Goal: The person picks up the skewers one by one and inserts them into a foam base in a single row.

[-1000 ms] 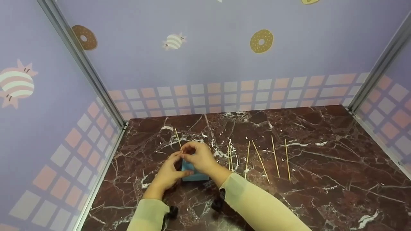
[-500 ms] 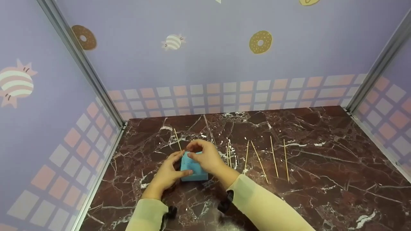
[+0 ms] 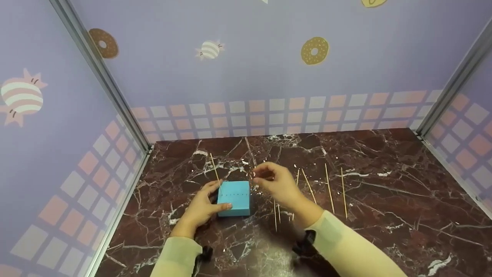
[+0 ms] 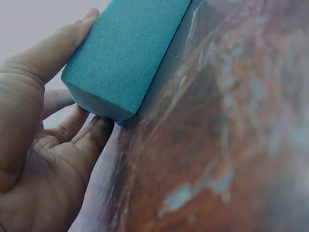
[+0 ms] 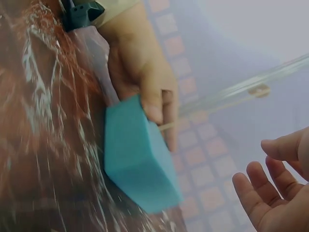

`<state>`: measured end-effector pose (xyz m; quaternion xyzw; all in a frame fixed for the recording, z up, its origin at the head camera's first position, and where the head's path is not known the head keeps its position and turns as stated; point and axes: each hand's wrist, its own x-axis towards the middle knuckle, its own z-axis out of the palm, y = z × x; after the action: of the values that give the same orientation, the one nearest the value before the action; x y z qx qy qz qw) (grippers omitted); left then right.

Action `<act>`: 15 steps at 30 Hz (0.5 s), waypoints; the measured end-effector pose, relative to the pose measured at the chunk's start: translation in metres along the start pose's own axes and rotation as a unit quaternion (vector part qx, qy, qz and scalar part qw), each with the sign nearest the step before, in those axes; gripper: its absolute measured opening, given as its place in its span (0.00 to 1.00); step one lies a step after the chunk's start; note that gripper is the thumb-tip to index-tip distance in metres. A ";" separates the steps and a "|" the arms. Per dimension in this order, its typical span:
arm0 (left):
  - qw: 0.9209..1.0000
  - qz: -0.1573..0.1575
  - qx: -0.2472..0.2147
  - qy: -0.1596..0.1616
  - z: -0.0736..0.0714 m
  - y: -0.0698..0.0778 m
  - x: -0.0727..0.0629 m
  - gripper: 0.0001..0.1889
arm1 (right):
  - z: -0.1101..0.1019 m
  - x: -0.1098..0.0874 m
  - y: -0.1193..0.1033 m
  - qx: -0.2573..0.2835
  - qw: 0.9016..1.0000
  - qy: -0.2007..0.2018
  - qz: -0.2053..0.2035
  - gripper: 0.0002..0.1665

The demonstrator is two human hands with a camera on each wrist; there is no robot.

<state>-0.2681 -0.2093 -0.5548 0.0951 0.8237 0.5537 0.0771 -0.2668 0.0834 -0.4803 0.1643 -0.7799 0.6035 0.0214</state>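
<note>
The left hand [image 3: 201, 206] grips the block [image 3: 234, 188] from its 9 o'clock side. The right hand [image 3: 280, 186], fingers loosely bent and holding nothing visible, has just gone from above the block to its 2 o'clock. One stick [image 3: 214, 165] leans from the block toward 11 o'clock; I judge it is set. Loose sticks [image 3: 329, 188] lie on the bench [image 3: 384, 231] at 3 o'clock, untouched.

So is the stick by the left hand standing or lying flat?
Standing: in the head and right wrist views, the stick rises from the blue block beside the left hand. Its lower end is hidden.
</note>
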 end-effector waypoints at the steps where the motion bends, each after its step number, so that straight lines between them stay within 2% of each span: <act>1: 1.000 0.000 0.002 0.000 0.000 0.000 0.000 0.55 | -0.008 -0.003 0.001 -0.003 1.000 0.003 0.003 0.14; 5: 1.000 0.001 0.008 0.001 -0.001 -0.001 -0.002 0.54 | -0.038 -0.014 0.006 -0.017 0.999 0.028 0.006 0.15; 9: 1.000 -0.003 0.012 0.006 -0.001 -0.002 -0.003 0.54 | -0.066 -0.023 0.010 -0.006 0.999 0.041 0.012 0.17; 15: 1.000 -0.007 0.003 0.000 -0.001 -0.002 0.000 0.54 | -0.111 -0.036 0.005 -0.017 0.997 0.071 0.014 0.20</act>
<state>-0.2683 -0.2110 -0.5564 0.0897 0.8257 0.5511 0.0807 -0.2529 0.1982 -0.4629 0.1091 -0.7886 0.6010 0.0710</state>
